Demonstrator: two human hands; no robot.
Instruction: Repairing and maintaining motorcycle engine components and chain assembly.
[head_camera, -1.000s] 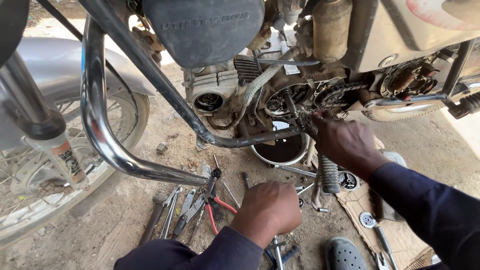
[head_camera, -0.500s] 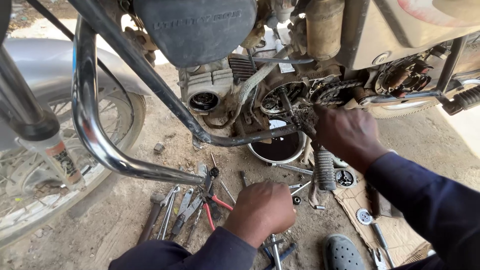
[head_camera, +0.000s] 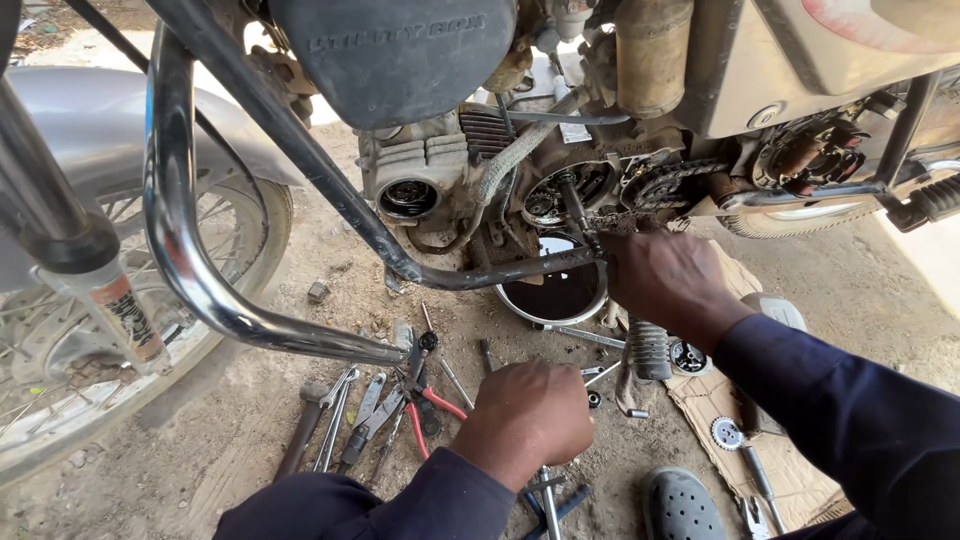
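Your right hand (head_camera: 672, 282) is closing round something at engine's (head_camera: 560, 185) lower edge, above oil pan (head_camera: 556, 290); what, can't tell. Likely rigid, greasy: grip firmly. Left hand (head_camera: 528, 418) is curling, fisted, over tools (head_camera: 385, 405) on ground; contents hidden.

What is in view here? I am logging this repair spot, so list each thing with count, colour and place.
motorcycle: one, dusty tan and black, across the top
crash bar: one, chrome, left
front wheel: one, spoked, far left
oil pan: one, round, dark inside, under the engine
hand tools: several, steel, on the dirt at centre
pliers: one, red handles, among the tools
cardboard: one sheet, brown, lower right
gears: two, metal, on and beside the cardboard
shoe: one, grey, bottom edge
left hand: closed, over the tools
right hand: at the engine's lower side, dark blue sleeve
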